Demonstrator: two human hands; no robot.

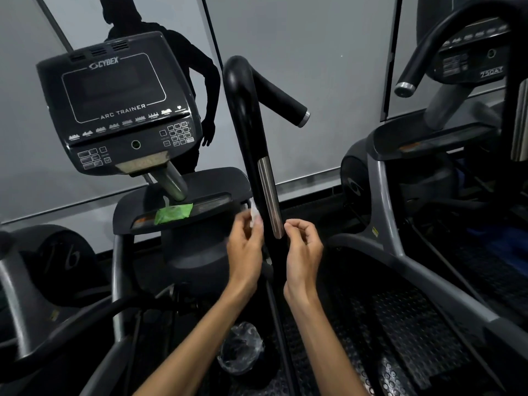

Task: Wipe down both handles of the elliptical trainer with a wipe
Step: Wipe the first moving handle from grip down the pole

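a gym corner with grey mirrored wall panels, dark machines and a studded rubber floor. the landmark here is the handle (pixel 251 144), a tall black bar with a steel strip (pixel 270 195) down its lower front and a short grip branching off near its top.

the left hand (pixel 245 244) sits just left of the handle's lower part, fingers curled and pinching a small white wipe (pixel 254 214) that touches or nearly touches the bar's left side. the right hand (pixel 303 247) is just right of the handle, beside the bottom of the steel strip, fingers loosely curled and holding nothing; whether it touches the bar is hard to tell.

left of the handle, on the machine's shelf, lies a green wipe pack (pixel 173 214). further left and higher is the console (pixel 117 110). below the handle, on the floor, stands a bin with a clear liner (pixel 241 348).

to do this step well, i'd judge the wipe should be opened out and wrapped around the bar, then drawn along its full length, including the strip and the branching grip, with the free hand steadying the bar. the second handle is not clearly in view and likely still needs doing.
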